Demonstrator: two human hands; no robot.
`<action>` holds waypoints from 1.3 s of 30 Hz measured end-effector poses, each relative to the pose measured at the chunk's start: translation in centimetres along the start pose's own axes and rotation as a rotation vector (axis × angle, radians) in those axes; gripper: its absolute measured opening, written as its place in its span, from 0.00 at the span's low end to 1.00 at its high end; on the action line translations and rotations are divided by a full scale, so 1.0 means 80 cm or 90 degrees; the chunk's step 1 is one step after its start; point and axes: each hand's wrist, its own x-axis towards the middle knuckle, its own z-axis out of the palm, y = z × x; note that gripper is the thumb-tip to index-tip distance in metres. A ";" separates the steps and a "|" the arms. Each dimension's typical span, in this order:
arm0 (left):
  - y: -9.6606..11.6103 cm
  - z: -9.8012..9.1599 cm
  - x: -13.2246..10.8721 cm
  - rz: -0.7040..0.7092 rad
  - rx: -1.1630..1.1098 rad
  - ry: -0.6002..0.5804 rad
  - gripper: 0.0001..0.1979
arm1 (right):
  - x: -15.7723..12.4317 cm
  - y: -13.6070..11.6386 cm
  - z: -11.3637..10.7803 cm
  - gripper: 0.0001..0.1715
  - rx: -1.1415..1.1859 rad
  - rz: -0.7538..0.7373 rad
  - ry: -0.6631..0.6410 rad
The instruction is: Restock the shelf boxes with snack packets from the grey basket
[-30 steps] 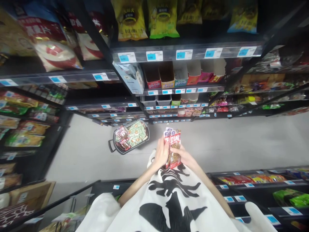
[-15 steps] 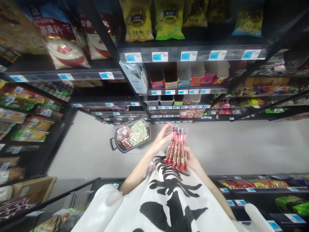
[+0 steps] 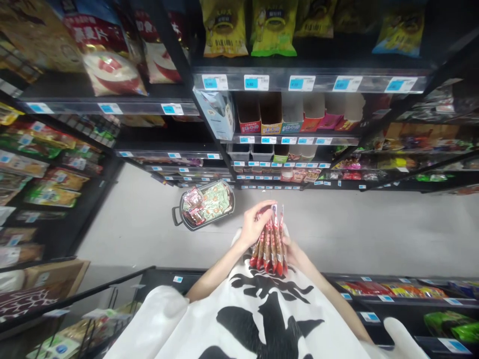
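Note:
Several slim red-and-brown snack packets stand side by side in front of my chest, fanned slightly, their red ends toward me. My left hand is closed over the upper ends of the packets on the left, with its fingers curled across them. On the other side, my right hand grips the bundle at its right edge; most of its fingers are hidden behind the packets. Down to the left on the floor is a dark basket with a handle, holding many small green and red wrapped snacks.
Ahead stands a black shelf unit with price tags, yellow snack bags and open cardboard boxes. More shelves with bagged goods line the left. A low shelf runs behind me at the right. Grey floor lies between.
My left hand has moved from beside the packets onto their upper ends and closed there. The packets have come slightly nearer to my body, still in my right hand.

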 end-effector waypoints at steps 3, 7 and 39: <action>0.002 -0.002 -0.012 0.023 0.017 -0.009 0.19 | -0.002 -0.010 0.005 0.28 0.093 0.077 -0.070; -0.007 -0.010 -0.020 -0.012 -0.028 -0.035 0.31 | 0.005 -0.027 0.007 0.27 0.122 -0.054 -0.034; -0.036 -0.156 -0.006 -0.242 0.213 -0.291 0.42 | 0.079 0.019 0.158 0.38 0.138 -0.126 0.309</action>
